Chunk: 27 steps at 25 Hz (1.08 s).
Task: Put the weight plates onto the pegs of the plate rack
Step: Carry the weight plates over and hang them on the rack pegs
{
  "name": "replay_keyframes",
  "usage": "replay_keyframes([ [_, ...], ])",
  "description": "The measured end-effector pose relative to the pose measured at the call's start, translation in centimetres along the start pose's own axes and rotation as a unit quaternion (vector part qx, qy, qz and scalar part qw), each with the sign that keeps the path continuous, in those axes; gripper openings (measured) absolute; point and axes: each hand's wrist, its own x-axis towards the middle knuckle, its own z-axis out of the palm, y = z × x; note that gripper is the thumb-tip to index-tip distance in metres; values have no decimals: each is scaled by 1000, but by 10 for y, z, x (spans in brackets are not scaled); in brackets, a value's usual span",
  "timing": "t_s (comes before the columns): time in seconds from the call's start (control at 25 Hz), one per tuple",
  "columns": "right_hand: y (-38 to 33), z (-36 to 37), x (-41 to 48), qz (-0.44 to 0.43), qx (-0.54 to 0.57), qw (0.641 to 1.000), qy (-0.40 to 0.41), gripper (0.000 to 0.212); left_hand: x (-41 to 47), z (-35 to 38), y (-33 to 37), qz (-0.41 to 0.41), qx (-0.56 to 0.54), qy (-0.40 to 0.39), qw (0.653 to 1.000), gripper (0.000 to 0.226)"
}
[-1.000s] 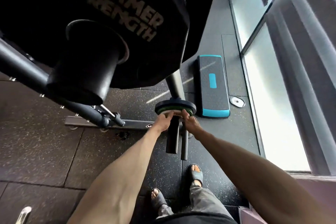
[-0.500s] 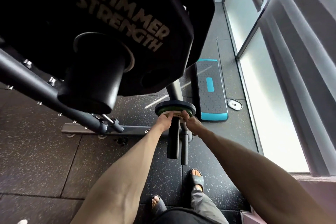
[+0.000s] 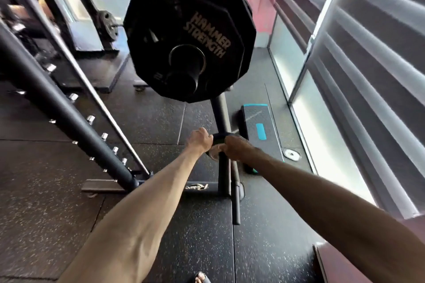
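A small dark weight plate with a green rim sits low on the black plate rack, mostly hidden between my hands. My left hand grips its left edge. My right hand closes over its right edge, with a pale disc showing under the fingers. Above hangs a big black Hammer Strength plate on an upper peg of the rack. Two bare pegs stick out toward me below my hands.
A slanted black machine frame with chrome studs crosses the left side. A black and teal step platform lies on the rubber floor to the right, with a small silver plate beside it. Windows line the right wall. My sandalled foot shows at the bottom.
The camera has pulled back and tilted up, so the big plate looks smaller and higher. Both hands stay closed on the small plate at the rack.
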Motion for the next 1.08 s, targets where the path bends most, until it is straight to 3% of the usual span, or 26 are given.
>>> replay_keyframes([
  [0.28, -79, -51, -81, -186, -49, 976, 99, 38, -107, -99, 6, 13, -15, 164, 986, 28],
  [0.44, -104, -83, -144, -246, -60, 958, 133, 38, -171, -134, 10, 10, -17, 224, 974, 26],
  [0.76, -134, -177, -232, -309, -11, 903, 299, 28, -229, -215, 52, 75, 17, 432, 899, 23],
  [0.88, -134, -204, -235, -299, -9, 892, 340, 26, -222, -232, 66, 104, 14, 437, 893, 25],
  [1.0, -122, -212, -217, -280, -9, 855, 435, 19, -209, -235, 69, 113, 75, 391, 910, 57],
  [1.08, -107, -210, -196, -230, -9, 838, 494, 34, -196, -230, 63, 113, 127, 360, 917, 78],
])
